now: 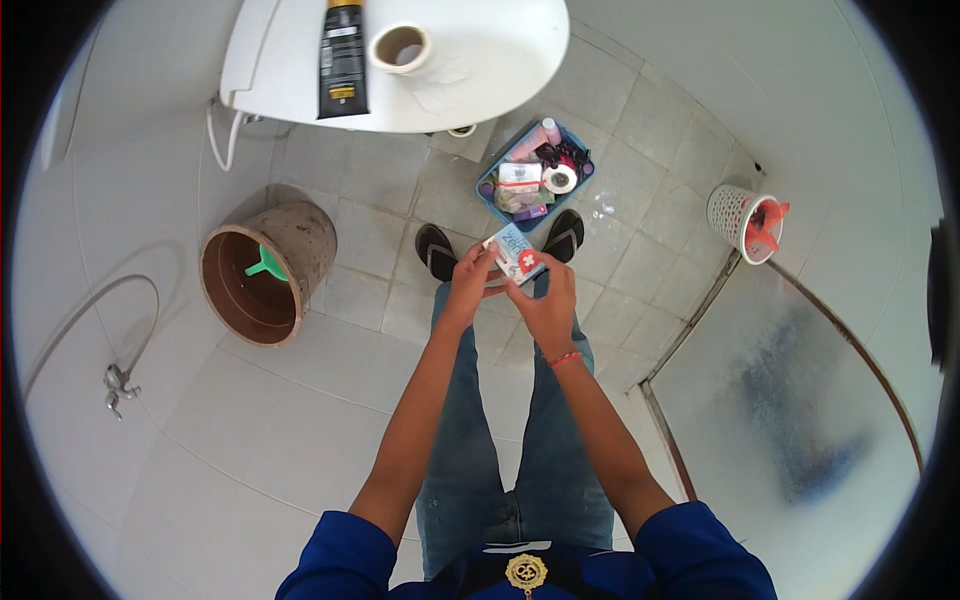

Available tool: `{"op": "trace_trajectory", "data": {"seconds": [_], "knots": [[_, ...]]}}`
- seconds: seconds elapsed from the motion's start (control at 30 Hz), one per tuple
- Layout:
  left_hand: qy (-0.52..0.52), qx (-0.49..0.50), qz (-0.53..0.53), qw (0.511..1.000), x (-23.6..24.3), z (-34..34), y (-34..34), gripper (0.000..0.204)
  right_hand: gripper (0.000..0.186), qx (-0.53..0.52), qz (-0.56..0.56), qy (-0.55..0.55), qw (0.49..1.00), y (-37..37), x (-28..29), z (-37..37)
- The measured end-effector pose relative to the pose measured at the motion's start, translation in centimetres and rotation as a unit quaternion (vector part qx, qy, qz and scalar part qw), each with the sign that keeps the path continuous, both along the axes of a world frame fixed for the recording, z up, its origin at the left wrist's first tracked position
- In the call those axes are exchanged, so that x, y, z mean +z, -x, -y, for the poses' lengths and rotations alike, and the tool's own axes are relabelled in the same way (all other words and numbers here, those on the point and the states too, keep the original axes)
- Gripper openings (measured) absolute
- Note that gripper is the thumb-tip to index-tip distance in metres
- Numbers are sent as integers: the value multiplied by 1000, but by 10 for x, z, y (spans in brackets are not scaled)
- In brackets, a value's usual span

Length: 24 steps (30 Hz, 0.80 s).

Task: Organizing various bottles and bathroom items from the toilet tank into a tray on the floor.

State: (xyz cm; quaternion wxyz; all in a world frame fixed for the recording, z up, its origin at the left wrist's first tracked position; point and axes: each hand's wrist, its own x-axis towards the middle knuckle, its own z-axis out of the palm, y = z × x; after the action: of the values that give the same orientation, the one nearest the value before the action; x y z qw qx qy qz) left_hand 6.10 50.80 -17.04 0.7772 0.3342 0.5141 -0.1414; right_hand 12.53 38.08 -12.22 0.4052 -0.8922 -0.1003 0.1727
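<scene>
Both of my hands grip a small flat light-blue box (515, 245) with a red patch, held above my legs between my sandalled feet. The fingers of my left hand (468, 283) close on its left side, and my right hand (543, 305) pinches its lower right. Just beyond the box, on the tiles, sits a blue basket (483, 200) packed with bottles, packets and a white roll.
A white basin (480, 70) at the top bears a black tube (342, 60) and a cup (400, 48). A brown bucket (315, 260) with a green dipper stands left, below a wall tap (117, 378). At right are a perforated bin (727, 215) and a frosted door (770, 380).
</scene>
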Motion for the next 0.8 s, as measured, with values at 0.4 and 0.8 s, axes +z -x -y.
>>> {"op": "trace_trajectory", "data": {"seconds": [0.4, 0.8], "knots": [[25, -21, -60, 998, -99, 72, -26, 41, 56, -23, -235, -64, 970, -26, -108, 82], [70, 24, -44, 996, -143, 95, -69, 32, 41, -108, -276, -103, 949, -78, -187, 117]]}}
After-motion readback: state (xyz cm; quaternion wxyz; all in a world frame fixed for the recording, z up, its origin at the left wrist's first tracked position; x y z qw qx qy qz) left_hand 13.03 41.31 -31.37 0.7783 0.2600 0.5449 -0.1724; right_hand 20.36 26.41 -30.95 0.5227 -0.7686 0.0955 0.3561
